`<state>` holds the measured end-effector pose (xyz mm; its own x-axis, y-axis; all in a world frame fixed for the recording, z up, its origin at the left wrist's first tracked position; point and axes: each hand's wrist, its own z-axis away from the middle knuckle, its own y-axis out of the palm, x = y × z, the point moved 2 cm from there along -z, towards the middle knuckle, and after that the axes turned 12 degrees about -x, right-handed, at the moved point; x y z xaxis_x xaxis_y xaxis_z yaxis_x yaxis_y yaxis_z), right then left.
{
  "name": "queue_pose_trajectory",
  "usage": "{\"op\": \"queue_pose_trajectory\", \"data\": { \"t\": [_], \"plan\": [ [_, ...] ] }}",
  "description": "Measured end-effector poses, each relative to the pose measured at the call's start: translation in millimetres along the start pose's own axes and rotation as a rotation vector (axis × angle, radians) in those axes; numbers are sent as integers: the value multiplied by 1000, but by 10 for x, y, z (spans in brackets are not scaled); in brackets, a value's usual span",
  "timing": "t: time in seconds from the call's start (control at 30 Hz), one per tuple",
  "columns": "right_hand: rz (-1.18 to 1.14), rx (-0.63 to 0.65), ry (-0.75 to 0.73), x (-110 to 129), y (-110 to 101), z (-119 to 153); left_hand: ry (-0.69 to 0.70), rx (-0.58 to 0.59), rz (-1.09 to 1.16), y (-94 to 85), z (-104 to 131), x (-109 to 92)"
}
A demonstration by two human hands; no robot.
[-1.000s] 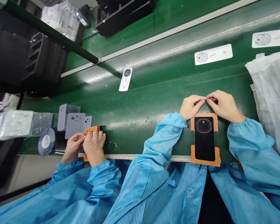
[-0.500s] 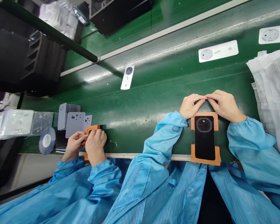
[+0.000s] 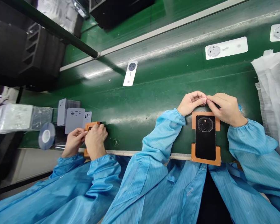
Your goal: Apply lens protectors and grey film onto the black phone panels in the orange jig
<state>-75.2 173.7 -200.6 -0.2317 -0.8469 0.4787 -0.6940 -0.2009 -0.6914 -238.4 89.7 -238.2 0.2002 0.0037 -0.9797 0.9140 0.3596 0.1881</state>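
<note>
- Orange notched fixture (image 3: pixel 217 154), quantity one, at the bench edge before the person: holds one black rectangular plate (image 3: pixel 205 144), flat, marked with an octagonal outline.
- Left hand (image 3: pixel 191 102) and right hand (image 3: pixel 227 108), at the fixture's far end: fingertips meet; whether a small piece is gripped cannot be told.
- White rectangular panels (image 3: pixel 241 45), quantity three, on the green bench (image 3: pixel 154 102); one is cut by the frame edge.
- Co-worker's hands (image 3: pixel 96 138), quantity two, at a second orange fixture (image 3: pixel 92 124).
- Clear plastic wrapping (image 3: pixel 16 116): encloses pale flat pieces, count unreadable.
</note>
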Motion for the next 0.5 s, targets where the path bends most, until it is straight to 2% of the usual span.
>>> {"op": "queue_pose_trajectory", "data": {
  "t": [0.13,0.5],
  "plan": [
    [3,30,41,7,29,3,-39,-24,-44,-18,-17,30],
    [-45,78,98,-16,53,8,40,-46,-211,-50,-2,18]
  ]
}}
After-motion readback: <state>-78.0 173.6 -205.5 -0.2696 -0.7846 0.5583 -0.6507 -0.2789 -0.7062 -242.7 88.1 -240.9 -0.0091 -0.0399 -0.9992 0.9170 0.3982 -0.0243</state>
